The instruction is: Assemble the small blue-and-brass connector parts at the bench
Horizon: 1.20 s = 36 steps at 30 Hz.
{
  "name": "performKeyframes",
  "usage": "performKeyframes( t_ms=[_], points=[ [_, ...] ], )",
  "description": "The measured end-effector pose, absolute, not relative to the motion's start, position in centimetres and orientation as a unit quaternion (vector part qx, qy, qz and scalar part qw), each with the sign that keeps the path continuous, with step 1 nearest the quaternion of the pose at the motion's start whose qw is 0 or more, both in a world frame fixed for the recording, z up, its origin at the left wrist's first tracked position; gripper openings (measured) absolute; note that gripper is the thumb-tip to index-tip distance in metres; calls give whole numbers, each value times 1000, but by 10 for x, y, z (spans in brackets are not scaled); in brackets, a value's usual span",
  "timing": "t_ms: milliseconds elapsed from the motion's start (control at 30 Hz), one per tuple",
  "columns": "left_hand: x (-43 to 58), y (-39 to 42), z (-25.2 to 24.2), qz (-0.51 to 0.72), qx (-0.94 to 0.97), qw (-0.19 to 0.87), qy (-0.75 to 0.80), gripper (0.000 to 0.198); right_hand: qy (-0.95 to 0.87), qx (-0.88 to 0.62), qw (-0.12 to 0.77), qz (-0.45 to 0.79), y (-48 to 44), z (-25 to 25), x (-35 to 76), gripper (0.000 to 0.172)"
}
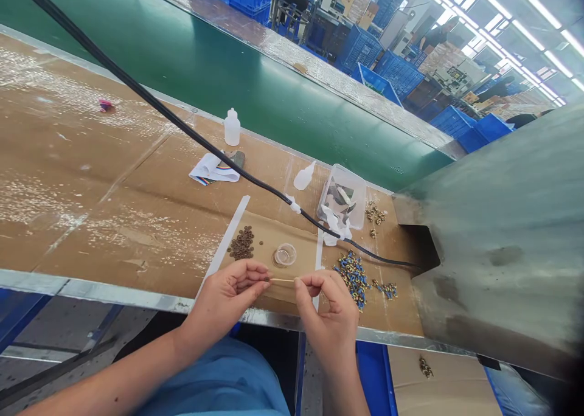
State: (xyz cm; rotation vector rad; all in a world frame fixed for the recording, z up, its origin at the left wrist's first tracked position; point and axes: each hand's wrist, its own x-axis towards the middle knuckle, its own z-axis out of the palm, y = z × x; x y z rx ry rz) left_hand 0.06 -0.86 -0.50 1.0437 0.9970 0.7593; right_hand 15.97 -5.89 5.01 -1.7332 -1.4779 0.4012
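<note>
My left hand [227,292] pinches a small brown disc [267,278] between thumb and fingertips. A thin wooden stick [283,280] is held at one end in my right hand [332,309], its other end meeting the disc. Just beyond my hands stands a small clear round cup [285,254]; its contents cannot be made out. A pile of similar brown discs [241,243] lies on the brown paper beyond my left hand. To the right of my right hand is a heap of small blue and brass-coloured pieces [353,277].
A black cable [182,124] hangs diagonally across the bench. Behind are a white squeeze bottle [232,128], another bottle lying down [304,177], folded cloth [213,168] and a clear plastic box [357,192] with scraps. A metal panel [493,246] bounds the right; a green conveyor belt [255,81] runs behind.
</note>
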Motion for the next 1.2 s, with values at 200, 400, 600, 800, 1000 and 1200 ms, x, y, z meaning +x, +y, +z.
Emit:
performKeyframes(
  t_ms=[200,400,600,800,1000,1200],
  points=[
    [0,-8,-5,338,473,676,453,19,-589,-692,387,158,-60,47,158,11],
    [0,-8,-4,342,467,683,445,18,-594,-692,378,156,-60,45,156,10],
    [0,-10,-6,335,468,682,451,19,-589,-683,406,148,-61,49,159,11],
    [1,-8,-5,333,469,681,454,21,-560,-706,430,64,-48,45,172,8],
    [-1,-6,-4,322,475,678,458,26,-564,-721,391,96,-34,30,171,9],
    [0,-3,-7,332,474,670,465,33,-520,-756,387,87,-60,24,205,13]
  ],
)
